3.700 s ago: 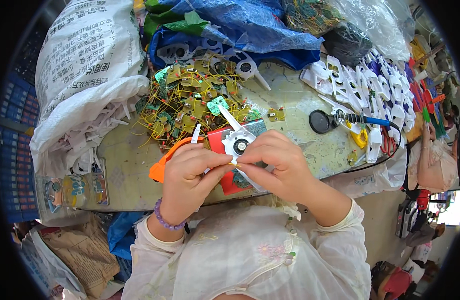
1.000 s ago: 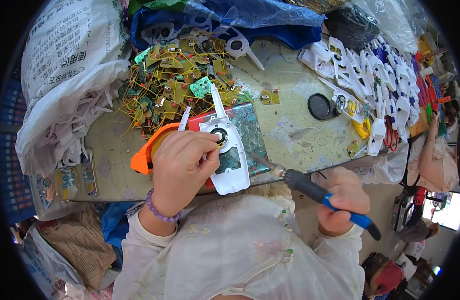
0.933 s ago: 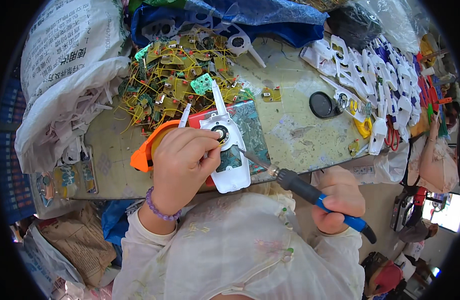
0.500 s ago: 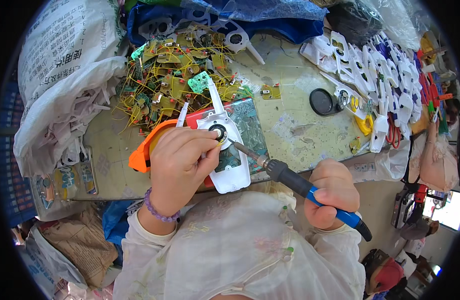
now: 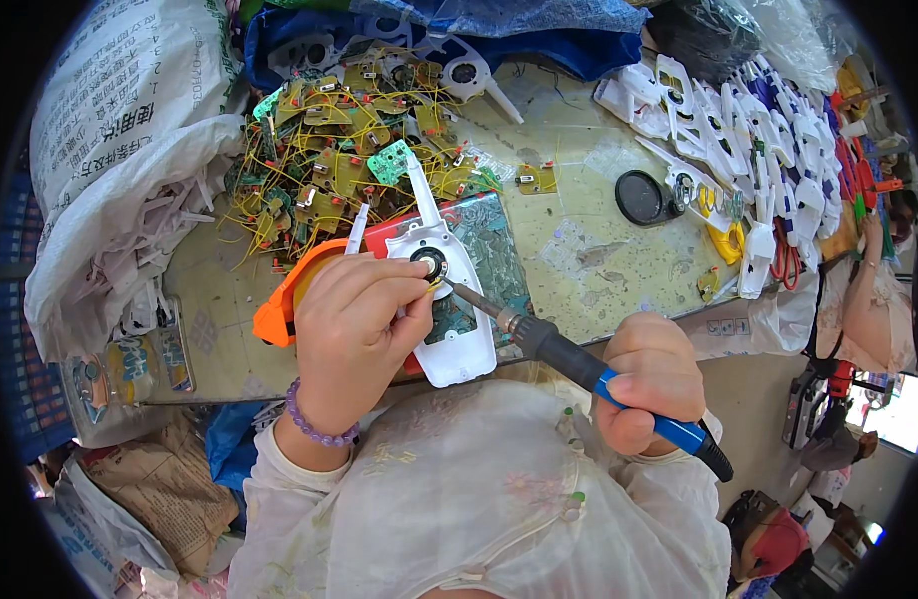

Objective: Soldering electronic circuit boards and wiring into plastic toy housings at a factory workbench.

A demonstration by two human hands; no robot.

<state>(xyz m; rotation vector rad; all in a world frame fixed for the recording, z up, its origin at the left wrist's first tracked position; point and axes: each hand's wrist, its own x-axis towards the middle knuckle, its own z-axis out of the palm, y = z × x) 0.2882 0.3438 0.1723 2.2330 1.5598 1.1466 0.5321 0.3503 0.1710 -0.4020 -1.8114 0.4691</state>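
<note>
A white plastic housing [image 5: 457, 344] with a long narrow stem lies on a dark green flat pad [image 5: 501, 250] with a red edge. Set in the housing is a round black ring [image 5: 432, 261]. My left hand [image 5: 364, 314] is closed in a pinch beside the ring, fingertips over the housing; what they hold is too small to make out. In my right hand [image 5: 650, 379] is a soldering iron [image 5: 564, 351] with a blue and black handle. Its tip reaches the housing near the ring, close to my left fingertips. A green circuit board [image 5: 389, 162] lies by the stem's end.
A heap of small circuit boards with yellow wires [image 5: 319, 150] is at the back left. An orange plastic piece [image 5: 279, 304] stands beside my left hand. White housings [image 5: 768, 150] are piled at the right, near a black round lid [image 5: 639, 198]. A white sack [image 5: 129, 200] stands far left.
My right hand and the soldering iron have shifted slightly left, its tip now nearer the ring and my left fingertips. My left hand stays pinched at the housing.
</note>
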